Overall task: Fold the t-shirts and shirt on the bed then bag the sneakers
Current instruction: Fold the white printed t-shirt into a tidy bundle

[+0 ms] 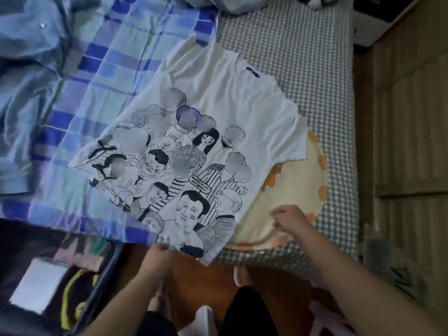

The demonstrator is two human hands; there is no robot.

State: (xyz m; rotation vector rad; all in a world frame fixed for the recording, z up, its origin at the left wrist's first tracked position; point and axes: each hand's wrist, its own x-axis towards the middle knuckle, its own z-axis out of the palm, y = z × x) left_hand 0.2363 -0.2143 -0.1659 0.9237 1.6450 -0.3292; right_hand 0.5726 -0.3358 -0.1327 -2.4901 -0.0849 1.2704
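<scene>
A white t-shirt [218,98] with a black line drawing of many people lies spread on the bed, its hem hanging over the near edge. My left hand [158,257] pinches that hem at the bed's edge. My right hand [289,218] hovers with curled fingers over a cream cushion with orange dots [298,180], just right of the t-shirt; it holds nothing that I can see. A blue shirt [26,76] lies crumpled at the far left of the bed. No sneakers are in view.
A blue checked sheet [109,59] covers the left of the bed, a grey gingham cover [303,40] the right. An open dark suitcase [60,275] with a white item sits on the floor at lower left. Wooden floor [400,117] runs along the right.
</scene>
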